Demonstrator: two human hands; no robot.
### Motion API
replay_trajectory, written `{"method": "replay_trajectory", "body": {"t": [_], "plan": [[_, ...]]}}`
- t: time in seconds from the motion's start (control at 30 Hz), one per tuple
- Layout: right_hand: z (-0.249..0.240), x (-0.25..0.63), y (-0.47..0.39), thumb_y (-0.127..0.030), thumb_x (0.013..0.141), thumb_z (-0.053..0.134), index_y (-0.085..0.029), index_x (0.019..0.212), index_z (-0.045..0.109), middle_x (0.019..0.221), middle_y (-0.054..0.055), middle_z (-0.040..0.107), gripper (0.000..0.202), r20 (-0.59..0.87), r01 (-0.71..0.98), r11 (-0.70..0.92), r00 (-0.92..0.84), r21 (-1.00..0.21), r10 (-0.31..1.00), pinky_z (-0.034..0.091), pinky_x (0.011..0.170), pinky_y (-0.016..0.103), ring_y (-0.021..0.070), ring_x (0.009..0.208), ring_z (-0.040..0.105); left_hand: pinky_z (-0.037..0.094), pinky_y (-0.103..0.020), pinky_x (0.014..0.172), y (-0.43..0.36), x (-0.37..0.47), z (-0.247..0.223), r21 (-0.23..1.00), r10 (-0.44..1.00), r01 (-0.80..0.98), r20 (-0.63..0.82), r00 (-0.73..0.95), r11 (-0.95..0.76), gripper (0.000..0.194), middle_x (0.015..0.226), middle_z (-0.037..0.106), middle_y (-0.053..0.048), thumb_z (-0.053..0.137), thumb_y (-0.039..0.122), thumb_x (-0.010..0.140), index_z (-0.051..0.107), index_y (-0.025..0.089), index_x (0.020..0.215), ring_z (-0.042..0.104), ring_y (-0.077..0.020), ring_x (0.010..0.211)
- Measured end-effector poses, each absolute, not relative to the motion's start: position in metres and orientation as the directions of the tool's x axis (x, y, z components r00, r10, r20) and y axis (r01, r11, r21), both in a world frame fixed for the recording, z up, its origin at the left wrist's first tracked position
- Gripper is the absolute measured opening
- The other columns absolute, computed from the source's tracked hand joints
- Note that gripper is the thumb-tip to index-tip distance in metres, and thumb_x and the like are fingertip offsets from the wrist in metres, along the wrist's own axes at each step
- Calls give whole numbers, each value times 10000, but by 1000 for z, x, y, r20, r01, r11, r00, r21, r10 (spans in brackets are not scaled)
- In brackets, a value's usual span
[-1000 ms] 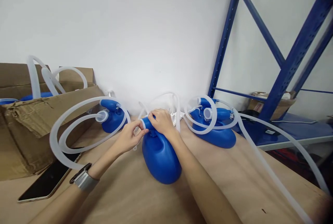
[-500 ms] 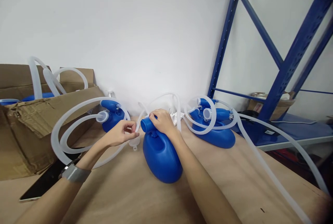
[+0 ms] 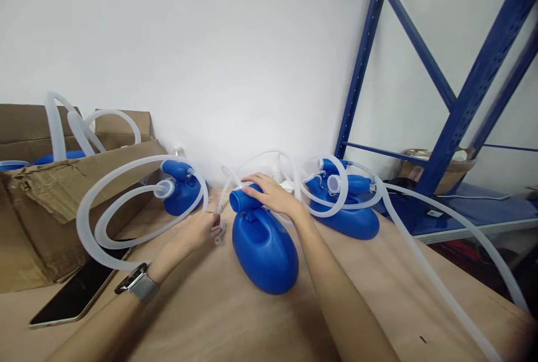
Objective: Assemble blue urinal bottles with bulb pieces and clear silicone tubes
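Observation:
A blue plastic bottle [image 3: 267,253] rests on the brown table surface, its round open neck pointing left. My right hand [image 3: 271,193] lies over the top of that neck, fingers stretched across it. Left of the bottle, my left hand [image 3: 205,227] is closed at the end of a thin clear tube, with a small translucent cap [image 3: 218,237] just beside its fingers. The palm side of this hand is turned away from view.
Blue bottles with coiled tubes stand at the back left [image 3: 180,194] and right [image 3: 351,219]. An open cardboard box [image 3: 79,182] and a black phone [image 3: 75,295] are left. A blue metal rack [image 3: 456,104] rises at right.
My left hand has turned over and closed around the tube end and cap. My right hand has flattened and shifted slightly right with the bottle.

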State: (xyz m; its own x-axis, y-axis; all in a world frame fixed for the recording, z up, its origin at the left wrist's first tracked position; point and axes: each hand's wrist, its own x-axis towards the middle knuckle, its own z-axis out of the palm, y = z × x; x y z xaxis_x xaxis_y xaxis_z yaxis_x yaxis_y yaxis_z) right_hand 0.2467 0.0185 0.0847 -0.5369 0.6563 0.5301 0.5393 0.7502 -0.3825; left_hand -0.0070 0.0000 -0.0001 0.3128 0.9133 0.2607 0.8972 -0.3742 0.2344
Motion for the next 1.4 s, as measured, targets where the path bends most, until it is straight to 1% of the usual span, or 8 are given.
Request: {"method": "replay_trajectory", "body": {"t": [0.17, 0.3, 0.53, 0.67, 0.77, 0.93, 1.07, 1.4], "plan": [[92, 287, 19, -588, 961, 569, -263, 1401, 576, 1457, 101, 567, 547, 403, 570, 598, -443, -563, 801, 391, 1133, 435, 275, 1351, 514, 504, -331, 708, -9, 4, 26, 320, 891, 859, 358, 280, -399, 317, 954, 741, -96, 433, 372, 938, 646, 197, 1096, 695, -246, 843], [87, 297, 18, -605, 891, 663, -242, 1483, 502, 1466, 137, 561, 714, 262, 577, 513, -463, -636, 847, 409, 1129, 457, 306, 1342, 531, 566, -374, 837, -25, 25, 48, 572, 821, 607, 502, 272, -551, 621, 1381, 610, -148, 482, 399, 912, 366, 197, 1488, 640, -282, 1165], [79, 277, 15, -531, 588, 923, -262, 1627, -119, 1514, 211, 496, 1496, 36, 516, 401, -579, -757, 814, 476, 1053, 431, 317, 1292, 595, 582, -398, 805, -31, 47, 48, 573, 820, 606, 506, 268, -552, 662, 1317, 636, -163, 638, 553, 850, 530, 160, 1372, 667, -306, 1056], [80, 271, 13, -422, 609, 916, -243, 1590, -235, 1470, 224, 542, 1522, -57, 614, 359, -551, -703, 833, 503, 1004, 430, 308, 1195, 662, 570, -380, 788, -28, 36, 57, 541, 822, 654, 520, 234, -529, 592, 1210, 696, -112, 683, 546, 797, 606, 189, 1264, 682, -273, 937], [83, 275, 15, -343, 732, 817, -242, 1626, -124, 1398, 187, 613, 1302, -88, 690, 330, -496, -644, 864, 516, 980, 416, 286, 1124, 691, 565, -380, 756, -30, 19, 73, 512, 858, 722, 462, 225, -465, 569, 1072, 735, -85, 684, 570, 768, 652, 199, 1199, 676, -259, 829], [85, 303, 21, -304, 762, 769, -289, 1579, 371, 1466, 128, 568, 909, -111, 727, 335, -490, -600, 864, 465, 1065, 398, 296, 1257, 611, 600, -314, 610, -30, -15, 87, 676, 966, 712, 1, 260, -192, 613, 1080, 725, -89, 698, 568, 745, 639, 230, 1253, 717, -271, 858], [83, 329, 25, -292, 719, 797, -280, 1543, 438, 1482, 109, 561, 899, -143, 667, 312, -535, -677, 833, 489, 1051, 377, 294, 1301, 586, 610, -313, 613, -27, -32, 81, 690, 953, 723, -214, 216, -9, 622, 997, 737, -99, 776, 480, 661, 651, 205, 1205, 738, -290, 847], [89, 332, 19, -509, 747, 821, -244, 1314, 675, 1388, 88, 642, 643, -106, 687, 340, -519, -642, 848, 489, 1073, 405, 325, 1279, 595, 533, -240, 554, -19, -26, 59, 627, 905, 776, -287, 314, -70, 603, 950, 708, -78, 745, 583, 670, 665, 237, 1158, 685, -265, 886]]}}
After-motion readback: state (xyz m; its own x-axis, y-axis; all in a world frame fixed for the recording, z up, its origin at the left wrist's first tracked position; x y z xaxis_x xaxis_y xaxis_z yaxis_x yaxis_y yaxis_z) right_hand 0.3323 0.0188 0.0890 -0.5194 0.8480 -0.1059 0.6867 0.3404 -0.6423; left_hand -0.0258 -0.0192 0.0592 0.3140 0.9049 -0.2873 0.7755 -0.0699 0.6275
